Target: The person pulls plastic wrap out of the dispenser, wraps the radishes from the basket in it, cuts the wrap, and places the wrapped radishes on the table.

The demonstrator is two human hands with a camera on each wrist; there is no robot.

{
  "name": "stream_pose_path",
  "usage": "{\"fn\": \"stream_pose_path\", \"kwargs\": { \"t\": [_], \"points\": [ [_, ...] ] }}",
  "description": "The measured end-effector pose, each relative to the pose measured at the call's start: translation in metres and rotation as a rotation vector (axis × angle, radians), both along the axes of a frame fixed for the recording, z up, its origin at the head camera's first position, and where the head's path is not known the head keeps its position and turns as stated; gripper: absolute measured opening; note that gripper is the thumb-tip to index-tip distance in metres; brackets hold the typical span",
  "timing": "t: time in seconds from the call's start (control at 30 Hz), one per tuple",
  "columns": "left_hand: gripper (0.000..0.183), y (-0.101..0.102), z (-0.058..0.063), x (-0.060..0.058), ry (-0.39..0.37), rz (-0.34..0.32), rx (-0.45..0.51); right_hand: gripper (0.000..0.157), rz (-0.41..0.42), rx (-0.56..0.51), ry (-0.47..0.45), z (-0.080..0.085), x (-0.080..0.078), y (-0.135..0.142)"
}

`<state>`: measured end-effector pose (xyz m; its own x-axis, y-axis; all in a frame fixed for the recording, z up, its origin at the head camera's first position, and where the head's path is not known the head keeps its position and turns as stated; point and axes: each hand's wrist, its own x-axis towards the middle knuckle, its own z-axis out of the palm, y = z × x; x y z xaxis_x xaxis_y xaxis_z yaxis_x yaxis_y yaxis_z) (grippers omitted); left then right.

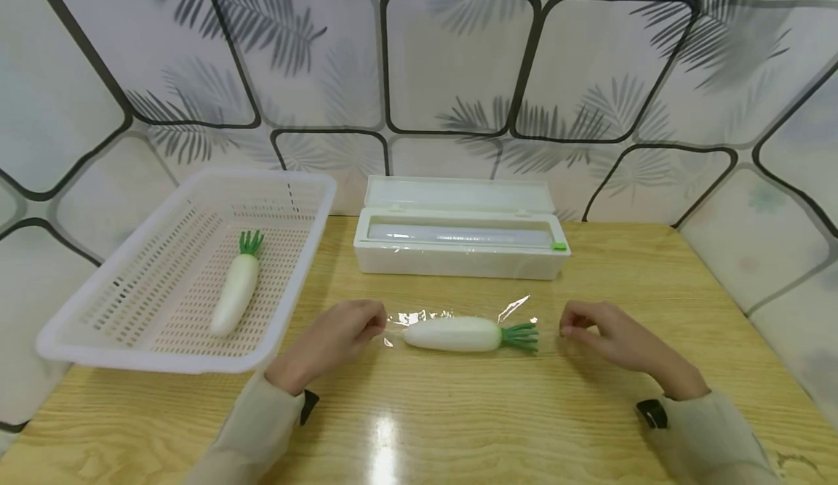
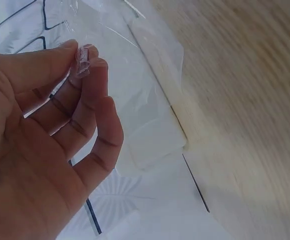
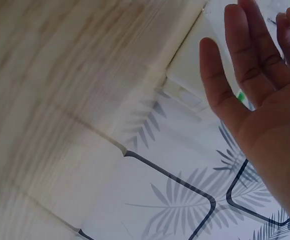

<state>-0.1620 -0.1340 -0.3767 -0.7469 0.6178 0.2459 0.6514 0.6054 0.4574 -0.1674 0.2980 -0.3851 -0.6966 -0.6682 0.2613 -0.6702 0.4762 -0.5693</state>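
Note:
A white radish (image 1: pixel 452 334) with green leaf stubs lies on its side on the wooden table, with clear plastic wrap (image 1: pixel 417 317) around it. At its pointed end, my left hand (image 1: pixel 343 334) pinches the gathered end of the wrap. The left wrist view shows the crumpled wrap (image 2: pixel 83 62) between thumb and fingertips. My right hand (image 1: pixel 605 334) hovers just beyond the leaf end, thumb and forefinger bent close together. Several of its fingers (image 3: pixel 237 50) look loosely extended in the right wrist view; I cannot tell whether wrap lies between its fingertips.
Behind the radish stands a white wrap dispenser (image 1: pixel 458 261), lid raised, a film roll (image 1: pixel 458 235) inside and a green cutter tab (image 1: pixel 559 246) at its right. A white perforated basket (image 1: pixel 308 252) at the left holds a second radish (image 1: pixel 237 292). A patterned wall (image 1: pixel 458 63) borders the table.

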Motion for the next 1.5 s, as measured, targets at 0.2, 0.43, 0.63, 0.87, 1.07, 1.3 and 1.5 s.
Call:
{"fn": "stream_pose_path", "kwargs": {
  "t": [0.2,0.43,0.63,0.87,1.07,1.3,1.5],
  "points": [
    [0.016,0.004,-0.001,-0.01,-0.022,0.036,0.002,0.023,-0.088,0.029,-0.064,-0.001,-0.005,-0.005],
    [0.009,0.008,-0.003,-0.021,-0.08,0.067,-0.042,0.02,-0.171,0.12,-0.152,0.0,-0.011,-0.014],
    [0.016,0.01,-0.009,-0.023,-0.161,0.069,-0.04,0.017,-0.2,0.203,-0.172,0.001,-0.015,-0.02],
    [0.02,0.017,-0.009,-0.022,-0.198,0.075,-0.129,0.016,-0.209,0.299,-0.147,0.001,-0.017,-0.027],
    [0.027,0.025,-0.012,-0.019,-0.076,0.006,-0.254,0.019,-0.229,0.375,-0.075,-0.001,-0.011,-0.035],
    [0.026,0.027,-0.012,-0.015,-0.026,0.0,-0.25,0.021,-0.228,0.409,0.015,-0.003,-0.003,-0.047],
    [0.017,0.025,-0.014,-0.012,0.002,-0.002,-0.223,0.02,-0.242,0.382,0.093,-0.002,-0.001,-0.05]
  ]
}}
